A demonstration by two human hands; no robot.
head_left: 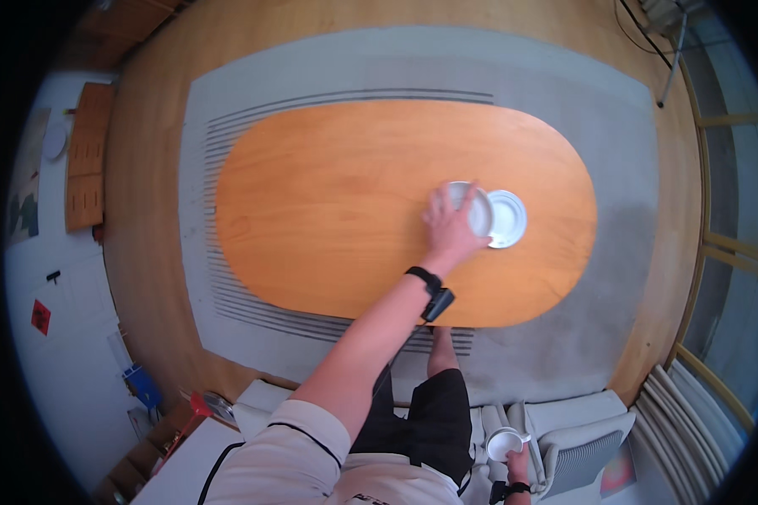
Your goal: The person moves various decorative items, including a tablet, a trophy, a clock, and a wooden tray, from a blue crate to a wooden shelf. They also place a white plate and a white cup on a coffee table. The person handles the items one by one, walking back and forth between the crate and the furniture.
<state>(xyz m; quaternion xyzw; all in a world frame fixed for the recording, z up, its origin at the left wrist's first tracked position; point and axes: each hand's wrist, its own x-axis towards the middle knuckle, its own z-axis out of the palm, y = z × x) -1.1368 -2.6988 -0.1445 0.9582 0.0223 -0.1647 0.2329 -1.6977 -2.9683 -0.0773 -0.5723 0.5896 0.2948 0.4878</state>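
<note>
My left hand point(455, 225) reaches out over the table, fingers spread across a round white plate point(481, 214) and thumb at its near rim. The plate looks tilted, and part of it is hidden under the fingers. Directly to its right a second white plate point(510, 220) lies flat on the wooden table point(337, 202), partly overlapped by the first one. Low at my right side, away from the table, my right hand point(518, 465) grips a white cup point(503, 443) with a handle. The inside of the cup faces up.
Beneath the oval table lies a grey rug point(632, 227) with dark stripes. A folded grey chair point(585, 446) stands near my right hand. Glass doors point(737, 194) run along the right side, and a wooden cabinet point(90, 160) hangs at the left wall.
</note>
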